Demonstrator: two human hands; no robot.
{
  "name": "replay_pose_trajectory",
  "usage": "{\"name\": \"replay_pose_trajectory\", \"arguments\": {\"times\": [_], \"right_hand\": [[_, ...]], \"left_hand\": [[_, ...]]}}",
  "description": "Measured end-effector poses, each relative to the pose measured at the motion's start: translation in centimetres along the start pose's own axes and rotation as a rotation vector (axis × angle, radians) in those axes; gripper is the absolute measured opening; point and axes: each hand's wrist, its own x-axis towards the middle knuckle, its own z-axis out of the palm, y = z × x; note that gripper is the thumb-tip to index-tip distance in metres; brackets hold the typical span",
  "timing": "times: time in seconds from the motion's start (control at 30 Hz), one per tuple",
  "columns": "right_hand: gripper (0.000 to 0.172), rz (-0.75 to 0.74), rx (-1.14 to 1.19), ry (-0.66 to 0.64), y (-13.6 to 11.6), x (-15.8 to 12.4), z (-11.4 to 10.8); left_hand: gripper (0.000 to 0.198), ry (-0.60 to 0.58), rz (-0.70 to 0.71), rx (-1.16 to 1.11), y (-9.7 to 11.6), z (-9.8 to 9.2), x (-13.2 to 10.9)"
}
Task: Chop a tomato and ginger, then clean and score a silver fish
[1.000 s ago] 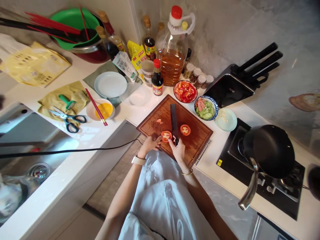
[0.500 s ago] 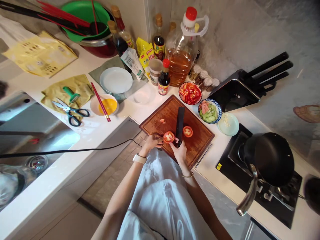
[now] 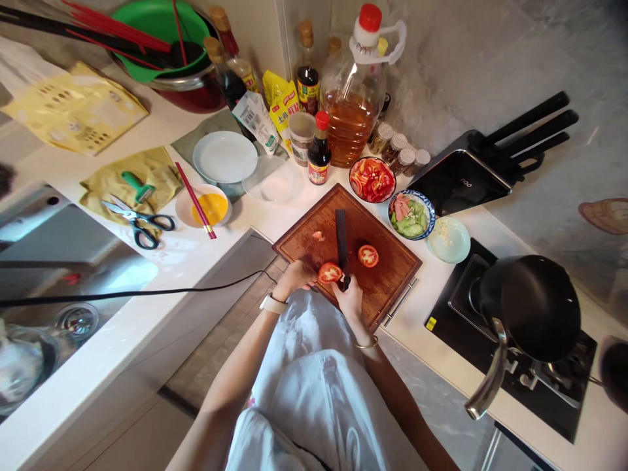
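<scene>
My right hand (image 3: 350, 297) is closed round the handle of a dark-bladed kitchen knife (image 3: 341, 237), its blade pointing away from me. Its thumb side is close against the right edge of a tomato half (image 3: 330, 272), cut face up. At that half's left edge, my left hand (image 3: 296, 275) has its fingers curled in against it; the fingertips are partly hidden. A second tomato half (image 3: 367, 256) lies cut face up to the right of the blade. One small tomato scrap (image 3: 318, 236) rests further back on the wooden cutting board (image 3: 299, 230).
Bowls of cut red vegetables (image 3: 372, 179) and green slices (image 3: 412, 216), and a plate of chopped bits (image 3: 448, 240), stand beyond the board. A wok (image 3: 530, 307) is on the stove at right. Scissors (image 3: 142, 219), an egg bowl (image 3: 212, 209) and a sink (image 3: 73, 242) are left.
The knife blade has swung to the left, closer to the tomato half. My left hand has turned slightly, and the half's cut face looks more tilted. The camera view has shifted a little.
</scene>
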Motion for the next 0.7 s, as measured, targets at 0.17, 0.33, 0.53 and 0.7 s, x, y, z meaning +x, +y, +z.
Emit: {"name": "replay_pose_trajectory", "arguments": {"times": [0.17, 0.33, 0.53, 0.7], "right_hand": [[0.028, -0.013, -0.026, 0.034, -0.2, -0.3, -0.3], [0.037, -0.06, -0.016, 0.037, -0.7, 0.0, -1.2], [0.052, -0.12, -0.062, -0.017, -1.0, 1.2, -1.0], [0.047, -0.083, 0.001, 0.037, -0.8, 1.7, -0.8]], "left_hand": [[0.003, -0.039, 0.147, -0.014, -1.5, 0.2, 0.2], [0.013, -0.137, 0.355, -0.11, -2.5, 0.4, 1.3], [0.025, -0.167, 0.328, -0.244, -1.7, 1.2, 1.4], [0.024, -0.083, 0.351, -0.2, -2.2, 0.9, 1.5]]}}
